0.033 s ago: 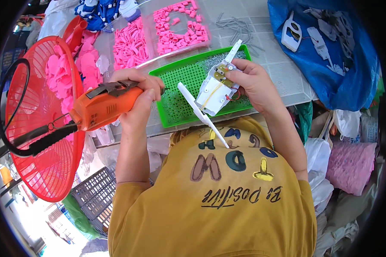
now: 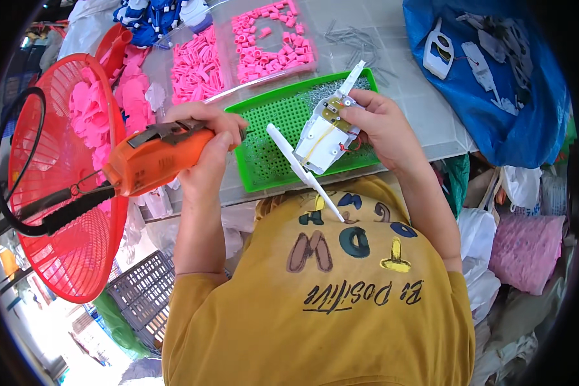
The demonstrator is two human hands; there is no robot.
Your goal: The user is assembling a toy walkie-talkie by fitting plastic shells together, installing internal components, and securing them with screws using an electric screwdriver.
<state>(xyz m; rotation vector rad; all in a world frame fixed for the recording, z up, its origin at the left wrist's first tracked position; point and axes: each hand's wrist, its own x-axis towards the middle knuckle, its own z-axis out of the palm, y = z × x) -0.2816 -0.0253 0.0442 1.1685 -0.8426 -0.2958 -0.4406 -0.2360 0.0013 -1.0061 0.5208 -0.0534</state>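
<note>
My left hand (image 2: pixel 206 138) is wrapped round an orange electric screwdriver (image 2: pixel 157 164), its nose toward the middle of the view and a black cord trailing left. In my right hand (image 2: pixel 383 122) is an opened white plastic housing (image 2: pixel 320 143), gripped at its right side. A small circuit board (image 2: pixel 332 110) with yellow and red wires shows inside the housing. A second white shell piece (image 2: pixel 301 168) stands at its left side; whether the two are joined I cannot tell. Below lies a green perforated tray (image 2: pixel 267 109) with small metal screws in it; the screwdriver's tip is hard to make out.
Clear containers of pink parts (image 2: pixel 196 64) stand behind the tray. A red mesh basket (image 2: pixel 38 238) with pink pieces rises at the left. At the right hangs a blue bag (image 2: pixel 527 128) with white housings. Loose metal pins (image 2: pixel 357 45) lie on the grey table (image 2: pixel 424 109).
</note>
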